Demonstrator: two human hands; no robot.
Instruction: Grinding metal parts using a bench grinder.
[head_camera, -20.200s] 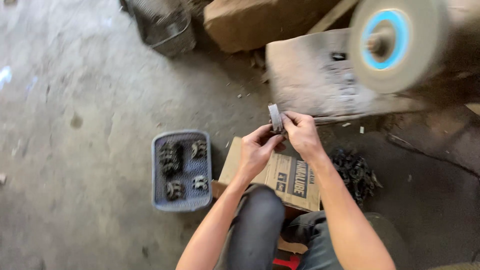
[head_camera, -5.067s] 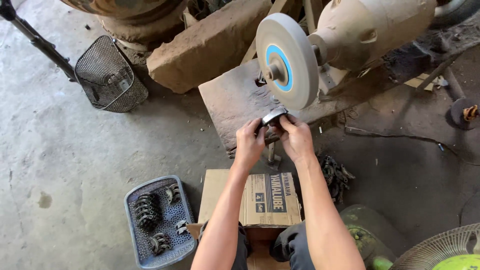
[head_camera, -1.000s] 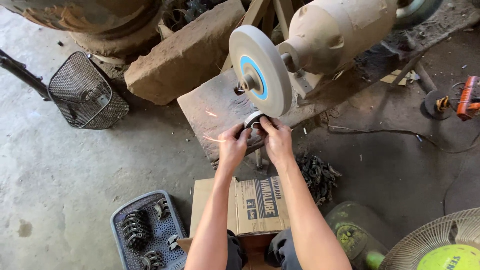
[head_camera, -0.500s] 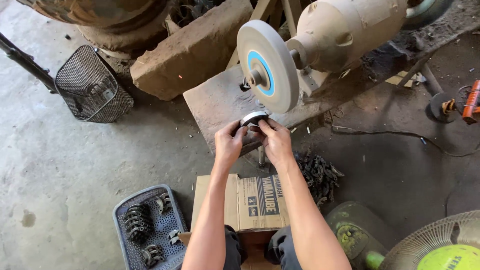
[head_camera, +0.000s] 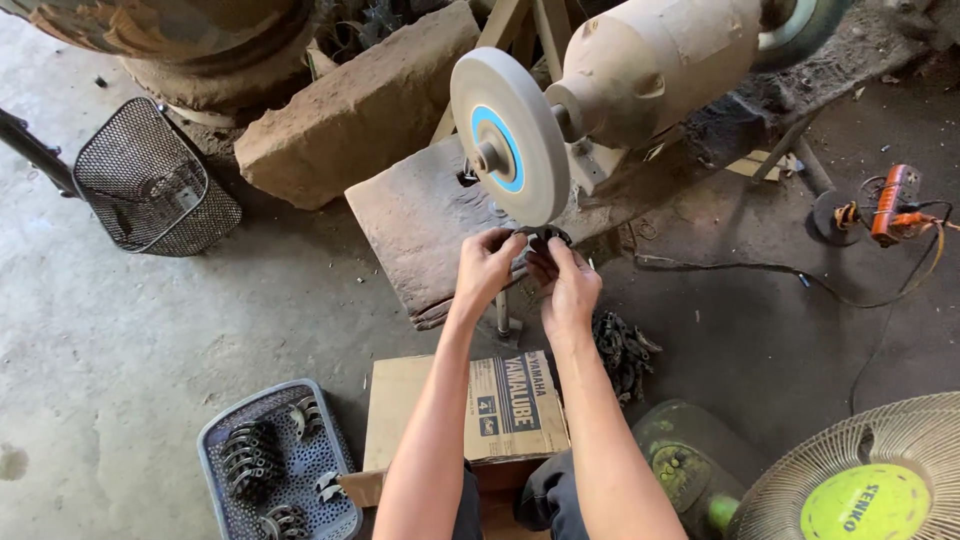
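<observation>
- seen from above: bench grinder (head_camera: 660, 70), beige and dusty, mounted on a worn wooden plank (head_camera: 420, 225); taken here as the landmark for every place below.
- grey grinding wheel (head_camera: 508, 135) with a blue centre, on the grinder's near end, facing the viewer.
- small dark curved metal part (head_camera: 535, 236) held directly under the wheel's lower edge; contact with the wheel cannot be told.
- left hand (head_camera: 487, 268) just below the wheel, fingers curled and pinching the left side of the metal part.
- right hand (head_camera: 568, 285) beside it, also below the wheel, fingers pinching the right side of the same part; both bare forearms reaching up from the bottom of the frame.
- cardboard box (head_camera: 465, 410) on the floor well below the grinder, under the forearms.
- blue perforated plastic tray (head_camera: 275, 465) below and left of the grinder, holding several dark curved metal pieces.
- loose pile of dark metal pieces (head_camera: 622, 348) on the floor below the grinder, just right of the right forearm.
- black wire basket (head_camera: 155, 185) far left of the grinder.
- big rough stone block (head_camera: 360, 110) immediately left of the grinder.
- orange power tool (head_camera: 893, 205) with cable far right of the grinder.
- fan with a green hub (head_camera: 865, 480) below and right of the grinder.
</observation>
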